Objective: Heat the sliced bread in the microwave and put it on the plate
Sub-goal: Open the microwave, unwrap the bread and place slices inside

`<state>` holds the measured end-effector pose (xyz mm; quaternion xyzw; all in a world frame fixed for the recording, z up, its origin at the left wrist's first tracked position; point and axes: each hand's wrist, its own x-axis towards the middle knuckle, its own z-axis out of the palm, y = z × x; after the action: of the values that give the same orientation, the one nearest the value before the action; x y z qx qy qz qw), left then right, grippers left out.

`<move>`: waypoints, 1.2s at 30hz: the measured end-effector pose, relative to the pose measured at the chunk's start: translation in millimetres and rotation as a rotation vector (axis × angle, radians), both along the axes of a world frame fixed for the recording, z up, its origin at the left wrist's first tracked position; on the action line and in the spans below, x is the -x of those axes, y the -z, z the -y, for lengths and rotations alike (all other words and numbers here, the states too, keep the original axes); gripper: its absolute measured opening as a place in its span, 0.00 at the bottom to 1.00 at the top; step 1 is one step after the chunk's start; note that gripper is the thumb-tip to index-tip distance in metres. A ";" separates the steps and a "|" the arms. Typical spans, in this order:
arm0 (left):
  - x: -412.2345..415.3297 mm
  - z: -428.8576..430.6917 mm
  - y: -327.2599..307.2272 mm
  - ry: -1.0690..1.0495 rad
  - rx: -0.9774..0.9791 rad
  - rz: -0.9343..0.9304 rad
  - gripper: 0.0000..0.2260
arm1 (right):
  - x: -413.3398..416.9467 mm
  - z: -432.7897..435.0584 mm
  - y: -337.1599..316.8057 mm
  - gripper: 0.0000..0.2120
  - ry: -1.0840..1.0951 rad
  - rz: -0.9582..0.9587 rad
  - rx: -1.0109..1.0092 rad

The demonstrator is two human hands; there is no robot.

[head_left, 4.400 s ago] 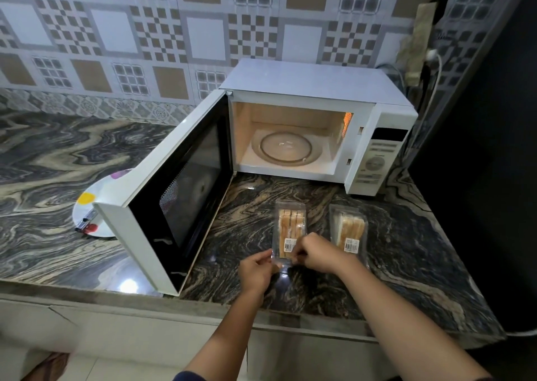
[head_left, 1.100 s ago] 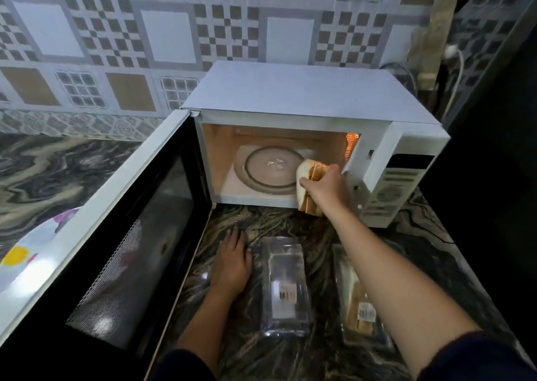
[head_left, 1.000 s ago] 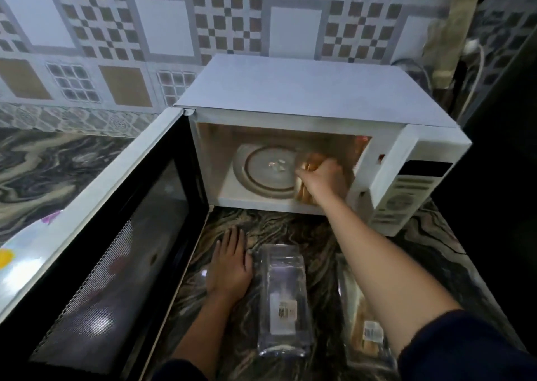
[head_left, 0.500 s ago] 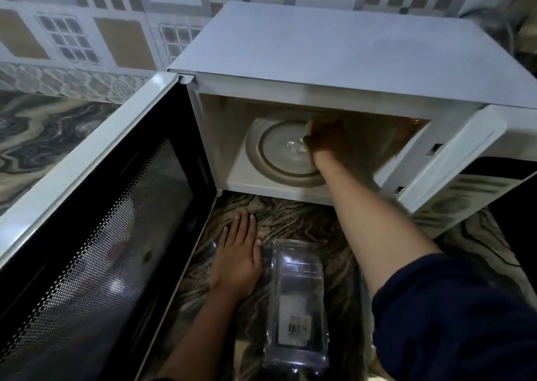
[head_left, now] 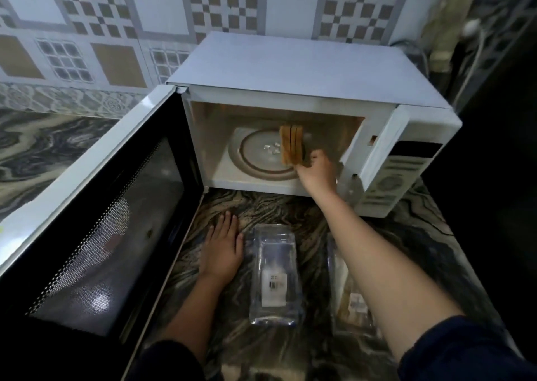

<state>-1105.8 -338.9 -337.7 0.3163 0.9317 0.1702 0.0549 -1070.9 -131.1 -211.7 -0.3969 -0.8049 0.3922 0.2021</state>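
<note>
Several slices of toasted-brown bread (head_left: 291,145) stand on edge on the right side of the glass turntable (head_left: 255,159) inside the open white microwave (head_left: 305,72). My right hand (head_left: 316,168) reaches into the cavity, its fingertips at the near bottom end of the bread and its thumb lifted clear of it. My left hand (head_left: 222,249) lies flat on the marble counter (head_left: 261,206) in front of the microwave, holding nothing. The plate is out of view.
An empty clear plastic bread pack (head_left: 274,276) lies right of my left hand. A second pack with bread (head_left: 351,287) lies partly under my right forearm. The microwave door (head_left: 96,220) stands wide open on the left. The control panel (head_left: 398,174) is on the right.
My right hand carried the bread from the opening onto the turntable, then drew back toward the front. The bread now stands on the turntable. My left hand stayed flat on the counter.
</note>
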 end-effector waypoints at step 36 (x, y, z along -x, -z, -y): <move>-237.6 -25.0 -17.8 -0.187 -0.773 0.884 0.16 | -263.2 56.6 72.8 0.03 -0.404 0.240 -0.038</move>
<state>-868.1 -314.0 -320.0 0.1289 0.7150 0.6166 0.3033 -807.7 -187.7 -284.5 -0.2677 -0.8934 0.3594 0.0300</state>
